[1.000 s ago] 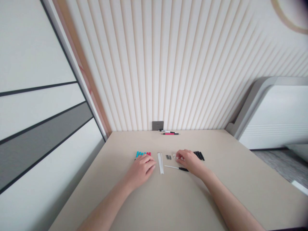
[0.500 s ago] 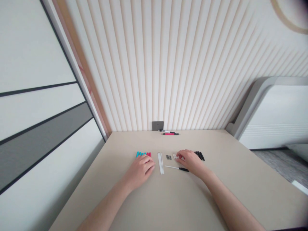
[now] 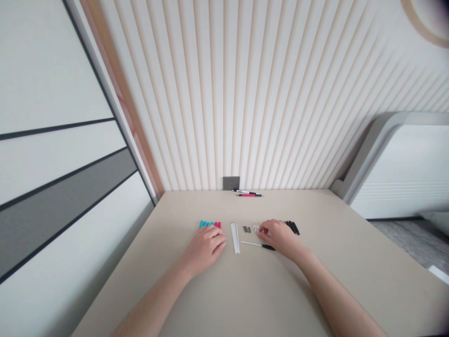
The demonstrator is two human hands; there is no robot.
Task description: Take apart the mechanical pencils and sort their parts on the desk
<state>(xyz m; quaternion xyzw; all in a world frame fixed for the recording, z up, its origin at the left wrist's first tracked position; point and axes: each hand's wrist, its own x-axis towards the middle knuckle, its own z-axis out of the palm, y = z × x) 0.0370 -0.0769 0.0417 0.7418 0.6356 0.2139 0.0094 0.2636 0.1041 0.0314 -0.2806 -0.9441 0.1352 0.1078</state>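
Observation:
My left hand (image 3: pixel 208 245) rests on the table with fingers bent, just in front of the turquoise tubes (image 3: pixel 205 224) and pink tubes (image 3: pixel 218 225); whether it holds anything is hidden. My right hand (image 3: pixel 279 236) is over the small white pieces (image 3: pixel 256 228), thumb and forefinger brought close together at them; any piece between them is too small to tell. White sticks (image 3: pixel 235 238) lie between the hands. Beside them are small grey metal pieces (image 3: pixel 247 229). A white rod with a black grip (image 3: pixel 268 247) lies below, its end by my right hand. Black tubes (image 3: pixel 293 227) are behind that hand.
Two pens, one red and black (image 3: pixel 249 195) and one white and black (image 3: pixel 247 192), lie at the back of the beige table (image 3: pixel 224 299). A grey socket (image 3: pixel 231 182) is on the ribbed wall behind. A white cabinet stands at the left.
The view has shifted very slightly. My right thumb and forefinger have moved a little at the white pieces. My left hand has stayed in place.

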